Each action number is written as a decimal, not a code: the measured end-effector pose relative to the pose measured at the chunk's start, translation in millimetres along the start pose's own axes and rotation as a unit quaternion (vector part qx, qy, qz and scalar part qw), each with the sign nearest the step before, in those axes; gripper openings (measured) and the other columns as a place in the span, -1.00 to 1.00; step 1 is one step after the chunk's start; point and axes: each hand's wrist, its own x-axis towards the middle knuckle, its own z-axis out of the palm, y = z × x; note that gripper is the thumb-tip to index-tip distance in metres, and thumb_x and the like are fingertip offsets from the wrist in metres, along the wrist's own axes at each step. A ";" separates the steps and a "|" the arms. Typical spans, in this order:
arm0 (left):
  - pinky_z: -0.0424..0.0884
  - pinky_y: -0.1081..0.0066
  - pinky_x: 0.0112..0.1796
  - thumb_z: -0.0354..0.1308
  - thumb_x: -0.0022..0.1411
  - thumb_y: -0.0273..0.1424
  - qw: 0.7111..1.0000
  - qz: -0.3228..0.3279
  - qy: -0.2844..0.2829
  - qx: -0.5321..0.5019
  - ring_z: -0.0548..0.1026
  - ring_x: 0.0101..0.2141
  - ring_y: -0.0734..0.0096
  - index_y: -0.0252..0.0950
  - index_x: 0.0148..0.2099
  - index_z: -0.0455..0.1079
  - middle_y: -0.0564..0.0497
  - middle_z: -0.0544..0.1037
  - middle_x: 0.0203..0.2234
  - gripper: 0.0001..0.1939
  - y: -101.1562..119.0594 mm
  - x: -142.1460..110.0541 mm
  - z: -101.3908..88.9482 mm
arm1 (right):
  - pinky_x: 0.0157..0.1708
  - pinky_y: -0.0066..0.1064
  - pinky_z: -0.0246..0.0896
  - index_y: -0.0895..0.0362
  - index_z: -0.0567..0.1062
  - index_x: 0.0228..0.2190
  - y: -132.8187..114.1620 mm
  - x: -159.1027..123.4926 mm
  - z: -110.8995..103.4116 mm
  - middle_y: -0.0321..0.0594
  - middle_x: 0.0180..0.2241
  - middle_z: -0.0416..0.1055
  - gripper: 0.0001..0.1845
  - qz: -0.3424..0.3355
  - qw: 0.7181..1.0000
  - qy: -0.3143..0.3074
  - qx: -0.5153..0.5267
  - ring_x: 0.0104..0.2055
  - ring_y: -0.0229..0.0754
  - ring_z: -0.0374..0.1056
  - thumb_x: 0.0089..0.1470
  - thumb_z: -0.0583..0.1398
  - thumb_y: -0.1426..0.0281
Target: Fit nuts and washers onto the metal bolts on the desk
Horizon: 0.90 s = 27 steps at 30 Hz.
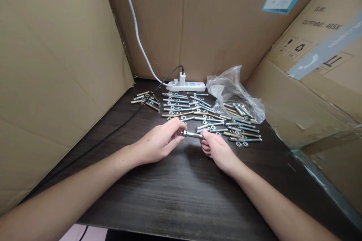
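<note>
Both hands meet at an expansion bolt point(192, 134), held level above the dark table. My right hand point(214, 146) is closed around its right end, thumb on top. At the other end, where a nut point(184, 133) sits, the thumb and fingertips of my left hand point(164, 139) pinch the tip. Whether a small washer is also between those left fingertips cannot be made out. Just beyond the hands, rows of bolts point(177, 106) lie with loose nuts and washers point(242, 144) beside them. A smaller group of sleeves or bolts point(149, 102) lies to the left.
A clear plastic bag point(236, 90) with more bolts lies at the back right. Behind the rows is a white power strip point(189, 86) with a plugged-in adapter. Its black cable point(124, 122) crosses the table point(181, 203) on the left. Cardboard boxes point(181, 26) wall in three sides.
</note>
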 end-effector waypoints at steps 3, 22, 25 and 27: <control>0.27 0.42 -0.38 -0.04 0.30 -0.36 1.000 -0.014 -0.002 -0.004 0.31 -0.43 0.50 -0.24 -0.10 0.21 0.04 0.36 -0.29 -0.86 1.7 -0.8 -0.6 | -0.64 -0.46 -0.40 0.09 0.08 -0.62 1.8 0.2 0.0 -0.50 -0.68 -0.13 -0.42 -0.015 1.000 0.000 0.005 -0.65 -0.41 -0.26 -0.06 0.14 -0.12; 0.23 0.43 -0.38 0.00 0.29 -0.33 1.000 -0.012 -0.021 0.006 0.31 -0.39 0.46 -0.25 -0.19 0.20 0.05 0.35 -0.33 -0.89 3.0 -0.1 -1.5 | -0.66 -0.46 -0.36 0.09 0.11 -0.66 -4.8 -2.0 0.5 -0.49 -0.70 -0.09 -0.42 -0.010 1.000 -0.009 -0.014 -0.67 -0.41 -0.21 -0.08 0.14 -0.12; 0.25 0.42 -0.36 -0.04 0.28 -0.41 1.000 -0.003 -0.011 -0.001 0.30 -0.38 0.46 -0.25 -0.19 0.19 0.04 0.34 -0.32 -0.94 2.9 -0.4 -0.8 | -0.66 -0.46 -0.36 0.10 0.13 -0.65 -4.1 -1.8 -0.1 -0.48 -0.69 -0.09 -0.43 -0.007 1.000 -0.012 -0.022 -0.66 -0.41 -0.21 -0.06 0.13 -0.11; 0.26 0.42 -0.36 -0.05 0.27 -0.42 1.000 -0.004 -0.007 -0.006 0.30 -0.39 0.47 -0.25 -0.20 0.20 0.05 0.34 -0.33 -0.94 2.7 -0.4 0.0 | -0.65 -0.46 -0.37 0.10 0.14 -0.65 -2.1 -1.5 -0.4 -0.48 -0.69 -0.09 -0.44 -0.006 1.000 -0.014 -0.027 -0.65 -0.40 -0.21 -0.04 0.12 -0.11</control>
